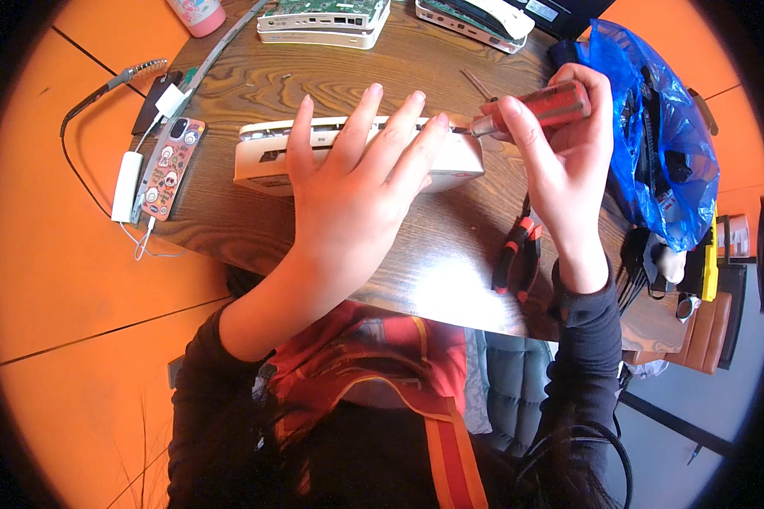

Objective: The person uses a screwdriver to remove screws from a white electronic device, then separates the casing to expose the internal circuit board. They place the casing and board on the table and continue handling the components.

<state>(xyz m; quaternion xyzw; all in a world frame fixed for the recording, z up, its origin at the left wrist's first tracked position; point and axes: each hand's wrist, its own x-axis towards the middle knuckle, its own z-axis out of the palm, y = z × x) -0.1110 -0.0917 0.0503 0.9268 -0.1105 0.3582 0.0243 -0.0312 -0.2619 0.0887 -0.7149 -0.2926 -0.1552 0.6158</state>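
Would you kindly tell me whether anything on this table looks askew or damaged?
Yes: at the far edge, one white box lies open, its green circuit board uncovered, and a loose-looking white piece lies aslant across the neighbouring box. Nothing looks spilled.

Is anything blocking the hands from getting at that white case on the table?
Nothing visible blocks them. The left hand lies spread across the white case; the right hand holds a red-handled tool, its tip at the case's right end. The pliers lie lower in view, out of the way.
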